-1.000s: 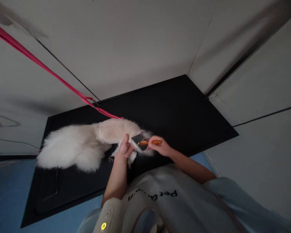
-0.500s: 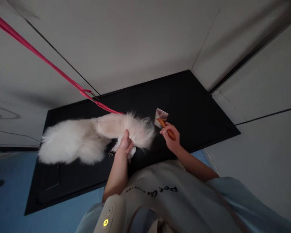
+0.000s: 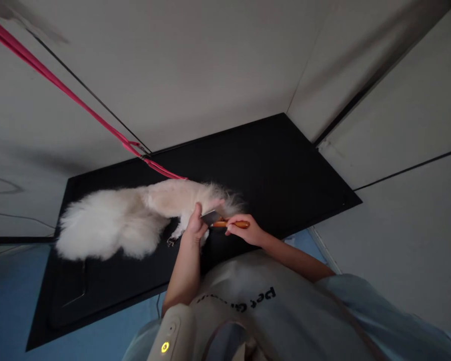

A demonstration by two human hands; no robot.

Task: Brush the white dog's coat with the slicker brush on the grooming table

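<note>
A white, fluffy dog (image 3: pixel 165 198) is on a black grooming table (image 3: pixel 270 165). My left hand (image 3: pixel 196 224) grips the dog near the long-haired right end of its body, thumb up, other fingers mostly hidden by fur and the brush. My right hand (image 3: pixel 246 229) is closed round the orange-brown handle of a slicker brush (image 3: pixel 212 217). The brush's flat head lies against the hair right beside my left thumb. One dark paw (image 3: pixel 172 241) shows left of my left wrist. Which part of the dog my left hand holds, I cannot tell for sure.
A pink leash (image 3: pixel 86 108) runs taut from upper left to the dog. Pale wall panels (image 3: pixel 218 65) stand behind the table. Below lies a blue floor (image 3: pixel 7 296). My grey apron (image 3: pixel 248 286) and a pale device with a yellow light (image 3: pixel 171 331) are close to me.
My right hand has brought the brush left and down from beyond the dog's fur to beside my left thumb. My left hand keeps its hold on the dog.
</note>
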